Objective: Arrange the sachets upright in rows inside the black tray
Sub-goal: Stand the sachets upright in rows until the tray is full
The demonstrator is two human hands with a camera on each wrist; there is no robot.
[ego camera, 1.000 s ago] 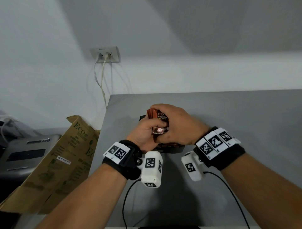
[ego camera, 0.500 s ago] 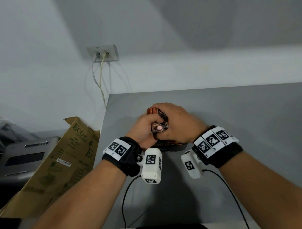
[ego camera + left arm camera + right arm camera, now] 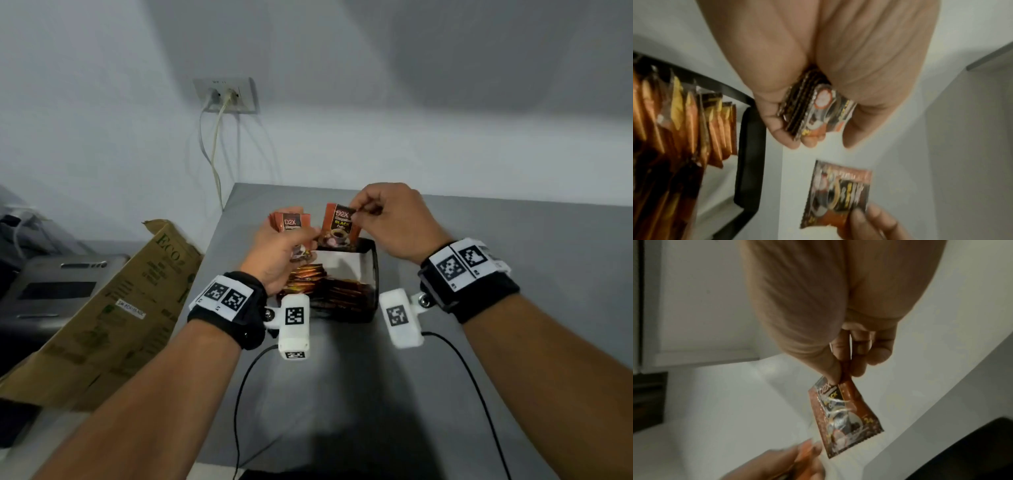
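Sachet point(image 3: 339, 226): light, floppy foil, right hand point(image 3: 394, 219) pinching its top corner, left hand point(image 3: 277, 253) gripping the spare stack point(image 3: 293, 226) above black tray point(image 3: 374, 274); best held by top seam.

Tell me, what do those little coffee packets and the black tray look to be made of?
The single sachet pinched by the right hand looks like glossy foil-laminated plastic: bright glints, crinkles, a zigzag-cut edge. The black tray seems rigid plastic with a slight sheen and smooth rounded rim, though coated metal cannot be ruled out.

One black tray point(image 3: 374, 270), one lone sachet point(image 3: 339, 226), one sachet bundle point(image 3: 291, 228), two rows of sachets point(image 3: 322, 286), one cardboard box point(image 3: 113, 308), two hands, count within bundle unclear.
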